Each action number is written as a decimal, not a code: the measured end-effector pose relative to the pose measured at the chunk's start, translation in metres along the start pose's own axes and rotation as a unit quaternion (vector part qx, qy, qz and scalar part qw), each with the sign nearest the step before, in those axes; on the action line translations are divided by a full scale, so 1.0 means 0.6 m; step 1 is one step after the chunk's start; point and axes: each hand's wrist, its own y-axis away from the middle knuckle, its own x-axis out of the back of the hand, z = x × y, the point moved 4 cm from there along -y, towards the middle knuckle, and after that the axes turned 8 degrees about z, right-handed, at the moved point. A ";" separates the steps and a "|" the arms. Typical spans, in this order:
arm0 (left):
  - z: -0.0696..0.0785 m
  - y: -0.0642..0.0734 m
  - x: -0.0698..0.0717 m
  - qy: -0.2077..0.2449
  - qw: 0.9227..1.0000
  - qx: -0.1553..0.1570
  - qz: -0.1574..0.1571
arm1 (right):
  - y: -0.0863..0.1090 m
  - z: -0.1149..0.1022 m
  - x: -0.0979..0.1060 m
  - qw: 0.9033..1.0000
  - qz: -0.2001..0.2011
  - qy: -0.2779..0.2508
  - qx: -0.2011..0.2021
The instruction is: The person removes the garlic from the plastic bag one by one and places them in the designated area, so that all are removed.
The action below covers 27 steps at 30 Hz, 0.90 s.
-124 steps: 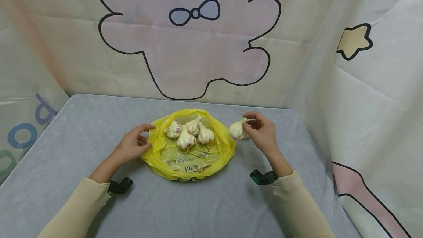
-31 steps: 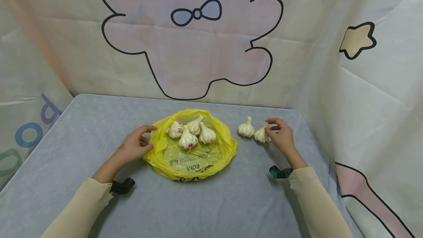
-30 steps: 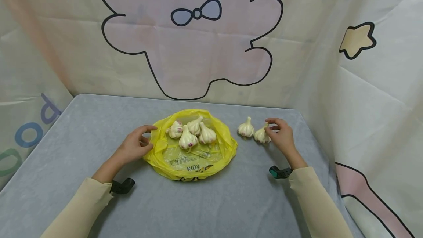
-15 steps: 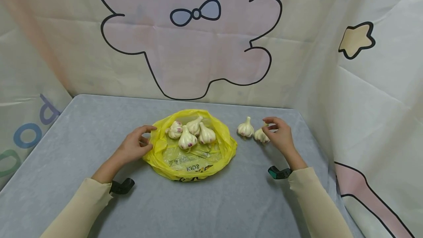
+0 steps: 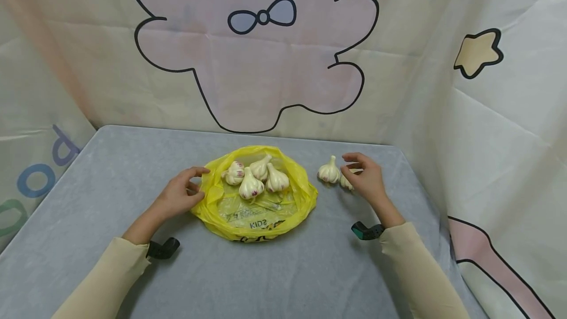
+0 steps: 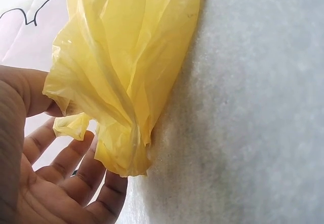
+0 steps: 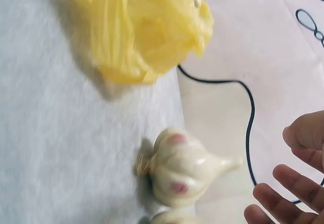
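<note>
A yellow plastic bag (image 5: 261,233) lies on the table with its mouth spread wide and several garlic bulbs (image 5: 251,188) inside. At its left edge my left hand (image 5: 179,193) pinches the rim; crumpled plastic runs between thumb and fingers (image 6: 73,155) in the left wrist view. To the right of the bag, a garlic bulb (image 5: 329,171) stands upright on the table. A second garlic bulb (image 5: 347,183) sits close beside it, partly hidden behind my right hand (image 5: 366,178). The right hand hovers over that bulb, fingers (image 7: 278,198) spread apart and holding nothing.
Everything stands on a grey cloth-covered table (image 5: 266,279). A printed curtain (image 5: 266,82) rises directly behind its far edge, and more curtain (image 5: 496,161) hangs along the right side. Black cameras (image 5: 164,248) are strapped to both wrists.
My right hand set a garlic bulb beside the bag, then placed a second one to its right. It has since let go, lifted slightly and moved left. The left hand stayed at the bag.
</note>
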 end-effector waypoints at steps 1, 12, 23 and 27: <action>0.000 0.000 0.000 0.000 1.000 0.000 0.000 | 0.000 -0.006 -0.001 1.000 0.000 -0.003 0.001; 0.004 -0.001 0.003 0.006 1.000 -0.004 -0.002 | -0.007 -0.067 -0.024 0.999 -0.019 -0.037 0.018; 0.002 -0.001 0.001 0.005 1.000 -0.006 -0.003 | -0.015 -0.120 -0.067 0.994 -0.050 -0.091 0.037; 0.003 -0.002 0.001 0.006 1.000 -0.008 -0.003 | -0.016 -0.135 -0.085 0.992 -0.057 -0.104 0.049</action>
